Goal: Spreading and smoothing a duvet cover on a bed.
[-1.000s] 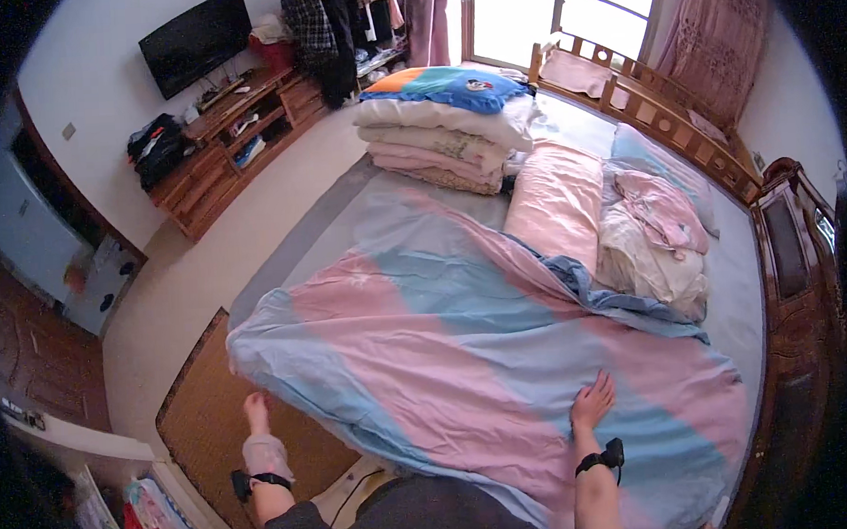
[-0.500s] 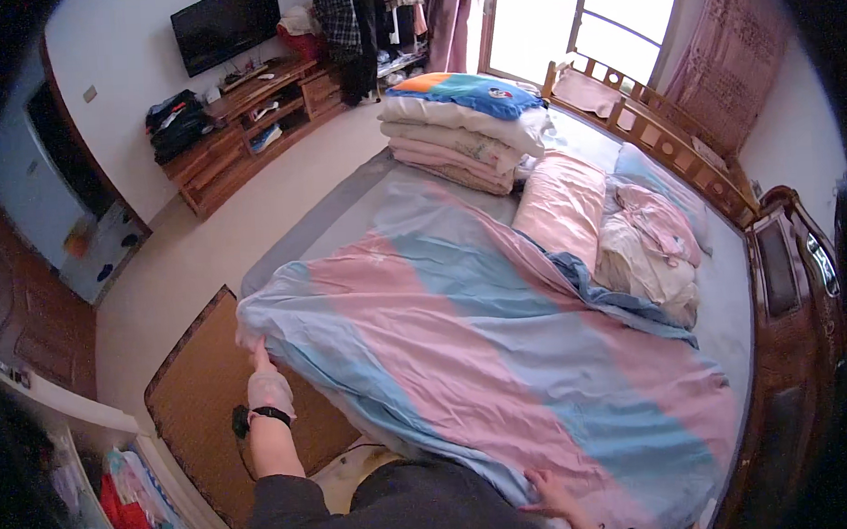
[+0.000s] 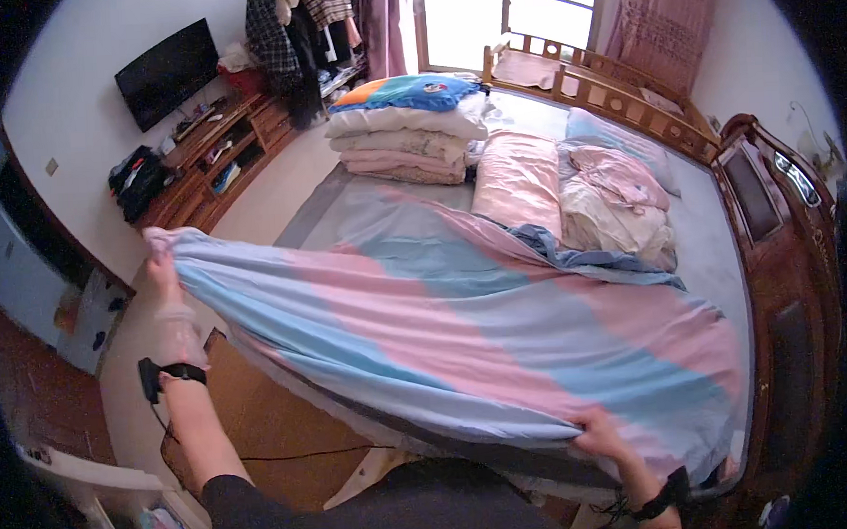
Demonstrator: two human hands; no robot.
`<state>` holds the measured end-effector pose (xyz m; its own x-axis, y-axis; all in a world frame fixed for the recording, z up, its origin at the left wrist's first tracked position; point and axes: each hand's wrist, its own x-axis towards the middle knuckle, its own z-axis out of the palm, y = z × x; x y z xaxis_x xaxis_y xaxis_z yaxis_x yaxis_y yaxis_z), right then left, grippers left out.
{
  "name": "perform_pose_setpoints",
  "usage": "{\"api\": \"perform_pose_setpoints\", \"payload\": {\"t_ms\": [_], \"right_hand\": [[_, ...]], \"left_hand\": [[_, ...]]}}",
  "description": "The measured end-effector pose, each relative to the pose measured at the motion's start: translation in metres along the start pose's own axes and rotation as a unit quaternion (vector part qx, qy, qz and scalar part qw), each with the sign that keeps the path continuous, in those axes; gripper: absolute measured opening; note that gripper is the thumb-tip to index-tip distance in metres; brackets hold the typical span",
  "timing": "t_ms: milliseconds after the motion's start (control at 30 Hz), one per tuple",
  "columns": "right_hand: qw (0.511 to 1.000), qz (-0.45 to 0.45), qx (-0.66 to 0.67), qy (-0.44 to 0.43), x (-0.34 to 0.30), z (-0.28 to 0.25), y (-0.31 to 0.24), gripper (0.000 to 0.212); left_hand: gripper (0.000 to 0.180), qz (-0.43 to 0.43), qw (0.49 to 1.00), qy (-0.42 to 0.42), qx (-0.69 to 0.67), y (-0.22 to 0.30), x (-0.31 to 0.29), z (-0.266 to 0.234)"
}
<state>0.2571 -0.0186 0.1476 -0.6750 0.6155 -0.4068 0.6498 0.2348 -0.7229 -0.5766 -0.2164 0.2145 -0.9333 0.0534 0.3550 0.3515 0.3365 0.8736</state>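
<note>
Nearest, between four and five o'clock, the right hand (image 3: pixel 601 434) is closed on the hem of a broad, soft fabric cover striped pink, turquoise and pale blue (image 3: pixel 464 329). Out at nine o'clock the left hand (image 3: pixel 163 266) grips its bunched corner, and those two holds, well apart, seem to be what draws the near edge taut and off the bed! Beneath, at eight, lies a brown woven floor mat with a dark border (image 3: pixel 249 390).

The cover's far part rests on a wide, pale grey bed surface (image 3: pixel 703 224), flanked at three o'clock by a dark, carved wooden headboard (image 3: pixel 788 286). Towards one sits a plump pink fabric bundle (image 3: pixel 516 180); just before twelve, a neat stack of folded bedding (image 3: pixel 399 143), seemingly piled flat to stay steady. Farther, at ten, a black flat television (image 3: pixel 167 72) hangs.
</note>
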Motion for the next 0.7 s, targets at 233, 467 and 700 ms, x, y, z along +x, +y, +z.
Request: {"api": "perform_pose_setpoints", "payload": {"t_ms": [233, 467, 700], "right_hand": [[0.992, 0.009, 0.057, -0.112, -0.001, 0.001, -0.052, 0.035], [0.949, 0.007, 0.133, -0.285, 0.042, 0.054, 0.027, 0.044], [0.916, -0.135, 0.020, -0.376, 0.095, 0.057, 0.068, 0.048]], "left_hand": [[0.053, 0.221, 0.955, -0.127, -0.154, 0.128, -0.013, -0.108], [0.062, -0.284, 0.944, -0.025, -0.168, 0.073, -0.178, -0.094], [0.042, -0.339, 0.924, 0.094, -0.149, -0.162, -0.176, -0.130]]}}
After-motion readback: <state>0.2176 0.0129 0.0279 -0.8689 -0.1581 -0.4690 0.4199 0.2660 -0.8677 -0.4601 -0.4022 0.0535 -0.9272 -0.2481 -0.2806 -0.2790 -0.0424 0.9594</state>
